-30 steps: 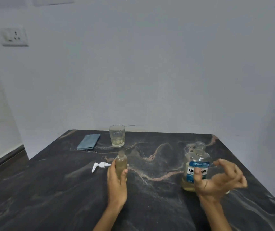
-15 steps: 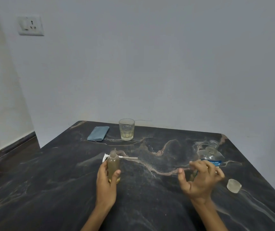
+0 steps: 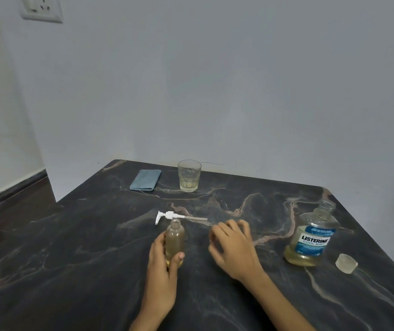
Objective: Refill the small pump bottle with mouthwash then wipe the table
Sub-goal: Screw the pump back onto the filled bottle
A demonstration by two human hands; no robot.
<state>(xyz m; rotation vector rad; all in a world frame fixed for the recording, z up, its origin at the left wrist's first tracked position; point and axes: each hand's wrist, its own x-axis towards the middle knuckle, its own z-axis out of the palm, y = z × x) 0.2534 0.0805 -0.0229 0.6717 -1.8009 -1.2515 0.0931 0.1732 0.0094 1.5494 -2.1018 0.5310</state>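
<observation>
1. Head view: my left hand is wrapped round the pump bottle, which stands upright near the middle of the table, its neck uncapped and yellowish liquid inside.
2. My right hand hovers just right of it, fingers loosely spread and empty, near the tube end of the pump head, which lies flat just behind the bottle.
3. I judge the bottle light, stiff and smooth, likely slippery if wet; a grip round its middle suits it.
4. The pump head looks light; I'd lift it by the white collar, since the thin tube would flex.
5. The mouthwash stands open toward the right edge, only its bottom filled, its cap beside it.
6. The cloth and glass sit by the far edge.
7. My palm hides the bottle's left side and base, so the fill level is unclear. I cannot make out spills on the dark marbled top.
</observation>
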